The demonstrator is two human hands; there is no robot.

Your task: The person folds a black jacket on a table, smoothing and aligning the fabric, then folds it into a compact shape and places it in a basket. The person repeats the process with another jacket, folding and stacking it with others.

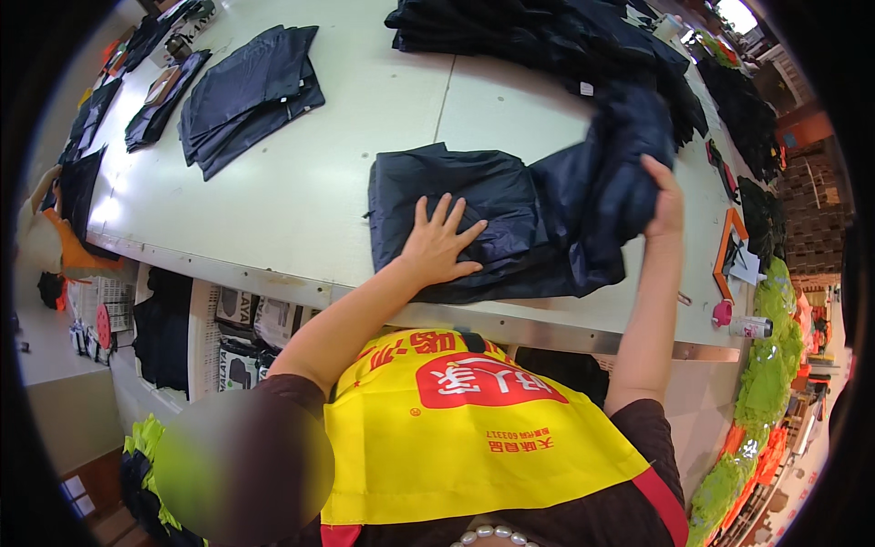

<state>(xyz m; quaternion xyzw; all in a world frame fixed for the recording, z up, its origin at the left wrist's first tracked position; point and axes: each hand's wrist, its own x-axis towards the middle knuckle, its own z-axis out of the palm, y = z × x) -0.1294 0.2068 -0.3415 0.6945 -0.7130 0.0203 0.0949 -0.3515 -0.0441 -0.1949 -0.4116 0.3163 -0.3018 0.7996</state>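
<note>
A thin, dark navy garment lies on the white table in front of me, its left part folded into a flat square. My left hand rests flat on that part with the fingers spread. At the garment's right end, my right hand grips a bunched, lifted portion, which is blurred by motion. Some of the right fingers are hidden behind the cloth. Whether it is trousers or a jacket I cannot tell.
A large pile of dark garments covers the far side. Folded dark garments lie at the far left. An orange frame and a bottle with a pink lid are at the right edge. Another person's arm shows far left.
</note>
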